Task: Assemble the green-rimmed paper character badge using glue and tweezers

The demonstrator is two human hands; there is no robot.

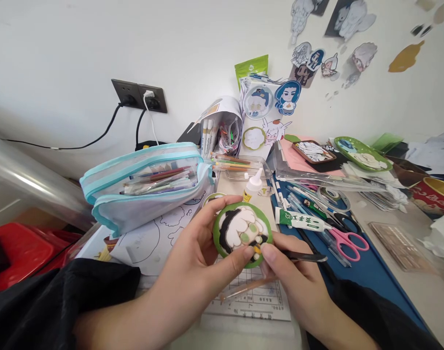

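Observation:
Between my two hands is a round green badge (260, 218) with a layered cartoon character of white hair, black clothing and green eyes. My left hand (203, 257) grips it from the left, thumb pressed on its lower face. At its lower right edge, my right hand (295, 272) has its thumb beside a small orange piece (257, 249). A slim dark tool with a metal tip (309, 257) sticks out of my right hand; its other end is hidden. Below lies a thin brownish stick (244, 289) over a printed sheet (265, 308). A white glue bottle (254, 184) stands behind the badge.
An open pencil case (149, 194) full of pens stands left on drawn sheets. On the blue mat (382, 287) at right lie pink scissors (349, 244), a white-green tube (300, 219) and pens. Beyond them is a green tray (385, 164); at far right, a red tub (431, 197).

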